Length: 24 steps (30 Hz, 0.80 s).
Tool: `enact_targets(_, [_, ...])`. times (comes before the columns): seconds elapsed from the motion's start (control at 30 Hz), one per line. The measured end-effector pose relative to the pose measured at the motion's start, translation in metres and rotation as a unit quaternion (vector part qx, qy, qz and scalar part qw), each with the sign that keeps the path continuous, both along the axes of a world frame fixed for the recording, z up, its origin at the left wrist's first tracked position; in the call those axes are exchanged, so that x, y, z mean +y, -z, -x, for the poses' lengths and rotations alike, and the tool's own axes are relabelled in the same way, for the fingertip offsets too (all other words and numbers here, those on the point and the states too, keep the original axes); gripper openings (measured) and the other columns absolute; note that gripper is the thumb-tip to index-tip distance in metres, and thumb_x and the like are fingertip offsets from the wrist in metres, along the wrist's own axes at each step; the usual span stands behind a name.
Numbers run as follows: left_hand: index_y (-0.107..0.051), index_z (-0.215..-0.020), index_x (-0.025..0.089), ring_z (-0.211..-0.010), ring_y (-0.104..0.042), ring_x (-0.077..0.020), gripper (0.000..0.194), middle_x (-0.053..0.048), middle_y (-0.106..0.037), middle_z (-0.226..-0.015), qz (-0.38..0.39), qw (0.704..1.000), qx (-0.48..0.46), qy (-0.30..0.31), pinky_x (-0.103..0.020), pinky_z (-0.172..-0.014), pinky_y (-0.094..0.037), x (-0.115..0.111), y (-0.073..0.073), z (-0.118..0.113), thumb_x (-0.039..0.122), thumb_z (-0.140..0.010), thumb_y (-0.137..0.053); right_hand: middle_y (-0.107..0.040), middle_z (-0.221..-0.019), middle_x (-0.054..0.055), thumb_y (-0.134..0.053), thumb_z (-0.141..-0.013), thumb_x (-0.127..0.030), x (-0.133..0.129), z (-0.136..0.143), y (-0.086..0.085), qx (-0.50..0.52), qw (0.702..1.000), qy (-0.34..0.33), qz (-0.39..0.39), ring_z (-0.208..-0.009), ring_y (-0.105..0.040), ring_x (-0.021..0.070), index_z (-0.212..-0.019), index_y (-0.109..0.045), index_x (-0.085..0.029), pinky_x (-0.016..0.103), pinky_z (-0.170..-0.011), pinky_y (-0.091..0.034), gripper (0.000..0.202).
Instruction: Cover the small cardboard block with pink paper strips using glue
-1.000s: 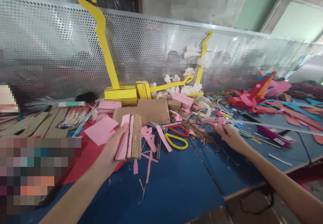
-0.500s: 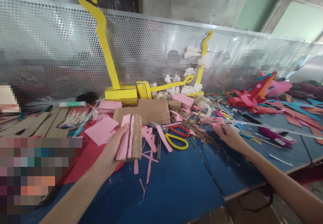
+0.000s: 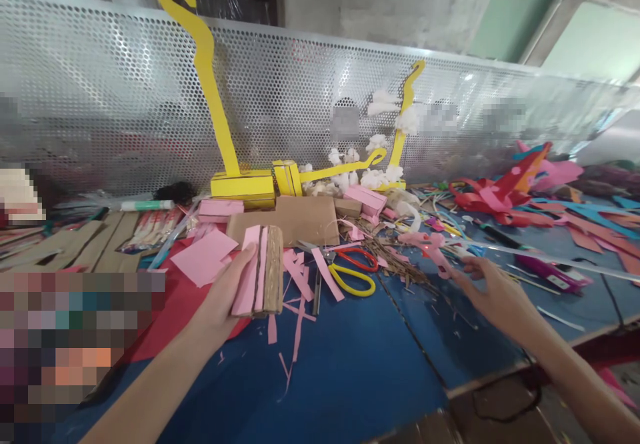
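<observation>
My left hand (image 3: pixel 227 291) is wrapped round a small cardboard block (image 3: pixel 259 272), partly faced with pink paper, with its layered brown side turned right. Above the blue table (image 3: pixel 360 357), my right hand (image 3: pixel 483 291) has its fingers apart and nothing in them. Just left of its fingertips lies a crumpled pink strip (image 3: pixel 436 255). Between the hands are scissors (image 3: pixel 356 284) with one red and one yellow handle, beside pink paper scraps (image 3: pixel 297 274).
Yellow hooked stands (image 3: pixel 243 185) rise at the back before a perforated metal panel (image 3: pixel 290 91). A flat cardboard piece (image 3: pixel 305 221) lies in the middle. Purple glue gun (image 3: pixel 550 272), red paper shape (image 3: pixel 505 194) and coloured strips are on the right.
My right hand has moved right and toward me, away from the pink strip it was touching, and its fingers have spread. My left hand still holds the block.
</observation>
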<state>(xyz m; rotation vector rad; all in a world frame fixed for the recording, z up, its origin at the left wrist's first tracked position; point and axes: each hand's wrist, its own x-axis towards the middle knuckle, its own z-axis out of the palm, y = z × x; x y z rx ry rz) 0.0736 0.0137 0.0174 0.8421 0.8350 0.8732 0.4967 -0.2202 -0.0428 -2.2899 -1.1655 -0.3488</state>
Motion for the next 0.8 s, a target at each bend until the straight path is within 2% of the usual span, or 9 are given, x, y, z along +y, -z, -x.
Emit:
enact_targets(0.07, [-0.068,-0.103,0.015,-0.055,-0.069,-0.0178,0.023,-0.006,-0.073,-0.075,-0.006,1.0,0.0,-0.009,-0.026,-0.05,-0.058,-0.002,-0.002,0.0,0.035,-0.092,-0.068,-0.072,-0.108,0.015,-0.048,-0.087,-0.067,-0.015,0.017,0.002,-0.028,0.999,0.026,0.004,-0.099,-0.07,0.0407,-0.112,-0.056,-0.028,0.058,-0.083,-0.053,0.048])
enact_targets(0.13, [-0.068,-0.101,0.016,-0.056,-0.069,-0.0173,0.021,-0.006,-0.073,-0.076,-0.006,1.0,0.009,-0.014,-0.026,-0.05,-0.058,-0.003,-0.004,0.0,0.035,-0.093,-0.066,-0.072,-0.11,0.013,-0.045,-0.088,-0.067,-0.023,0.04,-0.001,-0.048,0.999,0.012,0.01,-0.103,-0.069,0.0429,-0.107,-0.058,-0.032,0.06,-0.083,-0.053,0.042])
enact_targets(0.23, [-0.068,-0.099,0.015,-0.056,-0.069,-0.0173,0.019,-0.006,-0.073,-0.076,-0.005,1.0,0.017,-0.019,-0.027,-0.05,-0.058,-0.003,-0.007,-0.001,0.033,-0.095,-0.063,-0.074,-0.104,0.009,-0.047,-0.092,-0.062,-0.022,0.082,-0.013,-0.004,0.996,-0.088,0.01,-0.096,-0.071,0.0389,-0.099,-0.062,-0.036,0.055,-0.079,-0.056,0.031])
enact_targets(0.33, [-0.068,-0.099,0.015,-0.058,-0.07,-0.0186,0.021,-0.007,-0.073,-0.077,-0.009,1.0,0.017,-0.017,-0.029,-0.053,-0.06,-0.002,-0.008,0.0,0.034,-0.096,-0.061,-0.075,-0.102,0.006,-0.051,-0.096,-0.052,-0.005,0.124,-0.034,0.049,0.972,-0.225,0.051,-0.093,-0.072,0.0328,-0.102,-0.064,-0.036,0.047,-0.079,-0.058,0.021])
enact_targets(0.43, [-0.067,-0.105,0.015,-0.058,-0.07,-0.0199,0.027,-0.008,-0.073,-0.077,-0.019,1.0,0.019,-0.009,-0.032,-0.056,-0.061,0.0,-0.006,0.002,0.039,-0.096,-0.061,-0.075,-0.106,0.005,-0.052,-0.099,-0.045,0.028,0.158,-0.058,0.057,0.946,-0.31,0.071,-0.095,-0.071,0.0293,-0.106,-0.064,-0.035,0.043,-0.08,-0.057,0.017])
enact_targets(0.57, [-0.067,-0.114,0.016,-0.063,-0.071,-0.0184,0.031,-0.006,-0.074,-0.083,-0.037,0.999,-0.006,-0.012,-0.032,-0.063,-0.062,0.004,-0.002,0.006,0.04,-0.095,-0.062,-0.074,-0.105,0.006,-0.045,-0.103,-0.036,0.096,0.178,-0.081,0.023,0.912,-0.396,0.104,-0.094,-0.069,0.0276,-0.102,-0.067,-0.029,0.042,-0.084,-0.053,0.023])
enact_targets(0.67, [-0.066,-0.115,0.016,-0.067,-0.072,-0.0183,0.033,-0.007,-0.074,-0.089,-0.026,0.999,-0.006,-0.017,-0.031,-0.063,-0.062,0.007,-0.002,0.008,0.042,-0.095,-0.063,-0.074,-0.102,0.009,-0.047,-0.101,-0.031,0.15,0.178,-0.08,-0.002,0.9,-0.419,0.117,-0.091,-0.068,0.0273,-0.101,-0.069,-0.023,0.04,-0.082,-0.052,0.023])
enact_targets(0.73, [-0.066,-0.116,0.016,-0.07,-0.073,-0.0192,0.035,-0.008,-0.074,-0.092,-0.019,1.0,-0.01,-0.013,-0.031,-0.063,-0.062,0.009,-0.003,0.009,0.043,-0.095,-0.063,-0.073,-0.106,0.013,-0.051,-0.099,-0.03,0.176,0.172,-0.073,-0.003,0.905,-0.412,0.107,-0.098,-0.067,0.0299,-0.108,-0.069,-0.018,0.044,-0.088,-0.051,0.023])
enact_targets(0.8, [-0.066,-0.115,0.016,-0.07,-0.073,-0.0195,0.035,-0.008,-0.074,-0.093,-0.021,1.0,-0.019,-0.013,-0.032,-0.063,-0.063,0.01,-0.003,0.01,0.043,-0.094,-0.064,-0.07,-0.118,0.017,-0.056,-0.096,-0.029,0.192,0.165,-0.064,-0.007,0.904,-0.415,0.103,-0.112,-0.063,0.0337,-0.118,-0.067,-0.015,0.049,-0.096,-0.048,0.028])
